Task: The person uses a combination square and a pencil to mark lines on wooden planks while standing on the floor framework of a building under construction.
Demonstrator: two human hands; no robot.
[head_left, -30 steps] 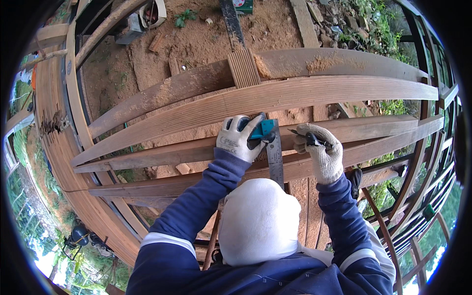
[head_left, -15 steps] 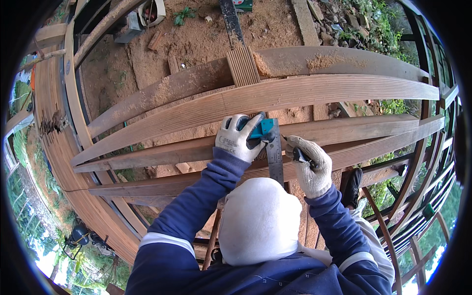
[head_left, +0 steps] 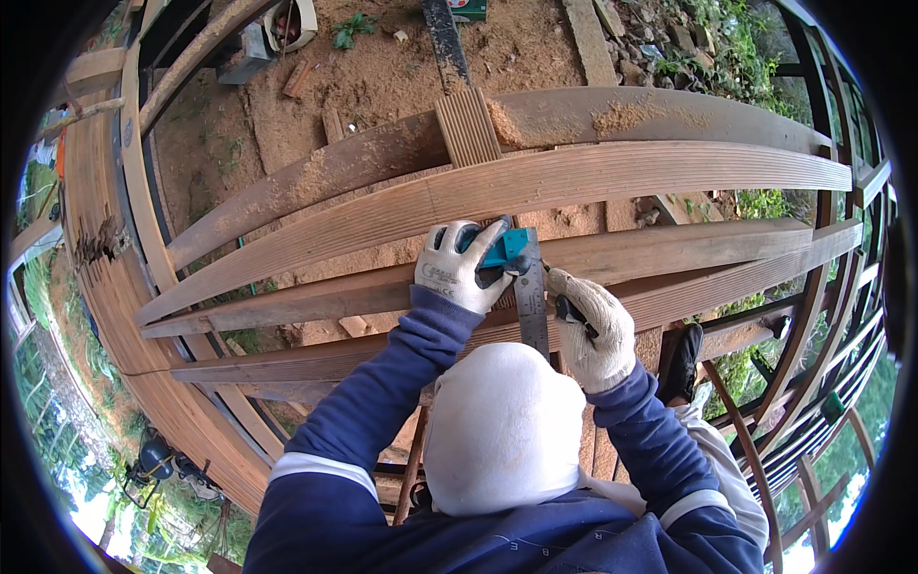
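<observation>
My left hand (head_left: 449,273), in a white work glove with dark coating, is closed around the teal handle (head_left: 507,249) of a try square. The square's steel blade (head_left: 532,311) points toward me across a smooth wooden board (head_left: 679,251) and a ridged board (head_left: 660,295). Just right of the blade, my right hand (head_left: 598,335) is gloved too. Its thumb and forefinger pinch a thin pencil-like tool (head_left: 546,269), its tip by the blade's edge. Most of that tool is hidden by the glove.
Beyond my hands lie a long ridged board (head_left: 612,174) and a sawdust-covered beam (head_left: 564,107). A short ridged offcut (head_left: 467,127) rests across the beam. Stacked planks (head_left: 105,277) run along the left. Dark metal railings (head_left: 832,316) curve along the right, and a shoe (head_left: 684,364) shows below.
My right hand has shifted slightly left and toward me, closer to the blade. My left hand keeps the try square in place. The whole view has drifted a little.
</observation>
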